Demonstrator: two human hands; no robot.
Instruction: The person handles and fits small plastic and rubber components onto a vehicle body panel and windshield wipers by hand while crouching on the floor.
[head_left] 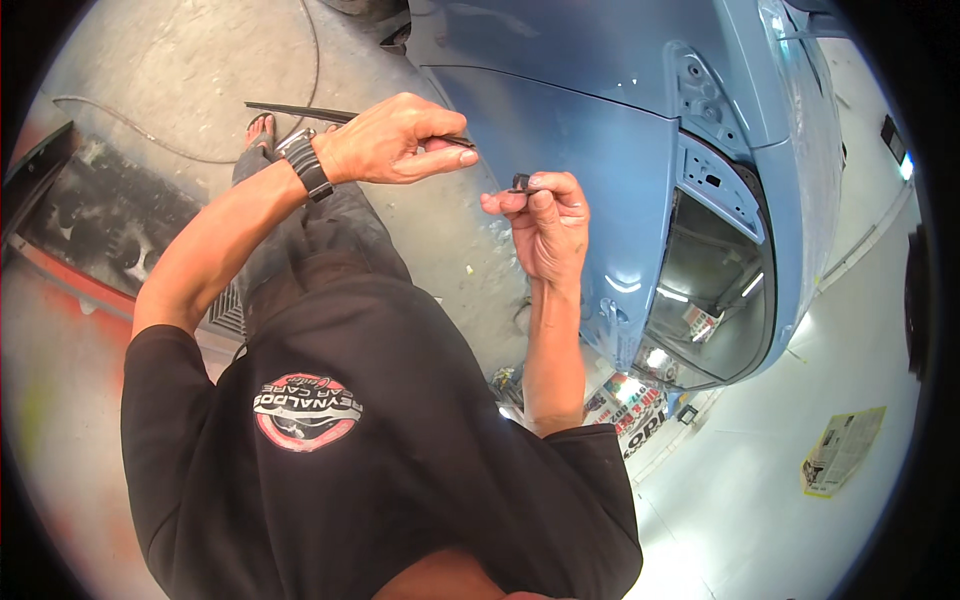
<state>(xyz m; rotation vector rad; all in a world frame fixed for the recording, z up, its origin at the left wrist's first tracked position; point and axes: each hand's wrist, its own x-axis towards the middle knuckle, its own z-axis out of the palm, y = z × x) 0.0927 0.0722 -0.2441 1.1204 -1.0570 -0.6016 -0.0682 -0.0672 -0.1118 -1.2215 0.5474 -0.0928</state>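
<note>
My left hand, with a dark band on its wrist, is closed on a long thin black trim strip. One end of the strip pokes out past my thumb and finger, and the other runs back beyond my wrist. To its right, my raised right hand pinches a small black piece between thumb and fingers; fingers cover much of it, so its kind is unclear. A small gap parts the two hands. Close by on the right is the light blue car body, apart from both hands.
Window glass is set in the car's side, below a bare panel with holes. A dark car part with a red edge lies at the left. A thin hose crosses the floor. A taped newspaper sheet shows at far right.
</note>
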